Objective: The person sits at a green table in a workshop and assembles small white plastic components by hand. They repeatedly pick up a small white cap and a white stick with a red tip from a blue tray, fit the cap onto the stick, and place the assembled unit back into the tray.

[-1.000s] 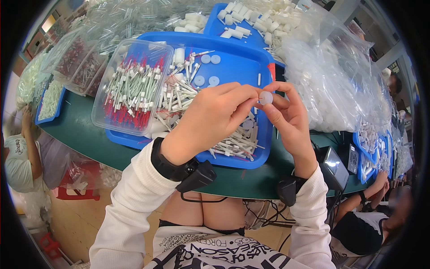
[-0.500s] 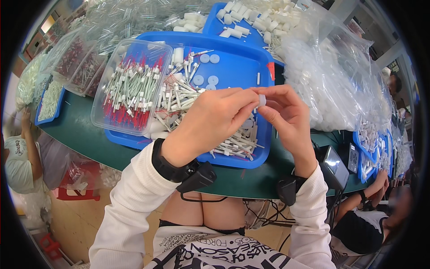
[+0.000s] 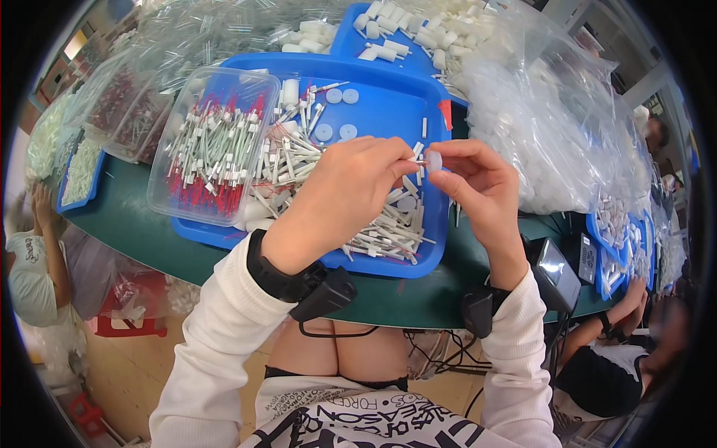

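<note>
Above the right part of the blue tray point(image 3: 381, 71), my two hands meet. My right hand point(image 3: 482, 190) pinches a small round white plastic disc point(image 3: 435, 161) between thumb and fingers. My left hand point(image 3: 340, 198) is closed on a thin stick-like piece point(image 3: 422, 162), whose tip points at the disc's middle. Whether the tip has gone into the disc I cannot tell. In the tray under my hands lie many thin white tubes point(image 3: 381, 237), some with red threads, and a few loose white discs point(image 3: 323, 133).
A clear plastic box point(image 3: 157, 175) of white pieces with red ends sits over the tray's left side. White cylinders point(image 3: 385, 52) fill another blue tray behind. A bulging clear bag point(image 3: 534, 142) stands at the right, near a dark device point(image 3: 556, 272). Other people work at both sides.
My hands have drawn slightly apart, so the thin piece now shows between my left fingertips and the disc. The disc has turned a little and shifted slightly left.
</note>
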Demonstrator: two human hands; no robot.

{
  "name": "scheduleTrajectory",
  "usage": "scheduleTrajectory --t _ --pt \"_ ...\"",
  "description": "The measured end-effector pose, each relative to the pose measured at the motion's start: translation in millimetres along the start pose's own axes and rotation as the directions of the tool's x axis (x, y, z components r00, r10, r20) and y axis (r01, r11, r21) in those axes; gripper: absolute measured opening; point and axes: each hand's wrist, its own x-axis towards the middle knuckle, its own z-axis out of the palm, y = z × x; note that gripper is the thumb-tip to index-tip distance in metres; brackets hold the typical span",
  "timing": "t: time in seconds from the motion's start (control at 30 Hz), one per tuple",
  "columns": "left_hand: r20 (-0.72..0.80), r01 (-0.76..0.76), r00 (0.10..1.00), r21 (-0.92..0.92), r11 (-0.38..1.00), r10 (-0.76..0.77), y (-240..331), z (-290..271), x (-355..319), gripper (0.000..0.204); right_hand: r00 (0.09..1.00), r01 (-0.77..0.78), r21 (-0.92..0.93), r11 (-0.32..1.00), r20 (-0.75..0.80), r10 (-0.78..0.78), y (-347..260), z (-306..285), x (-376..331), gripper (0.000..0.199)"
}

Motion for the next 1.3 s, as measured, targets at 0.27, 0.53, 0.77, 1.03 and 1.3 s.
scheduleTrajectory --t 0.27,0.53,0.77,1.03,1.3 --pt "-0.083 -0.135 0.987 0.069 0.988 0.141 1.1 2.1 -0.1 0.005 1.000 0.021 -0.054 0.998 -0.001 -0.021 1.1 3.0 -0.4 0.025" --pt "-0.055 -0.127 0.990 0.051 0.991 0.130 3.3 0.5 -0.8 0.009 0.995 0.095 -0.141 0.985 0.009 -0.095 -2.6 -2.3 0.1 0.027" --pt "0.013 -0.067 0.998 -0.125 0.990 0.069 7.2 0.5 0.0 0.019 0.996 0.093 -0.068 0.993 0.006 -0.093 -2.5 -6.6 0.5 0.030" --pt "-0.037 -0.009 0.999 -0.169 0.986 0.003 8.5 1.7 -1.5 0.011 0.996 0.079 -0.051 0.996 0.039 -0.077 -2.0 -5.3 1.5 0.028" --pt "-0.084 -0.083 0.993 -0.053 0.995 0.078 5.5 3.7 -2.8 0.005 0.998 -0.032 -0.093 0.995 0.056 0.037 -2.3 -6.5 0.3 0.023"
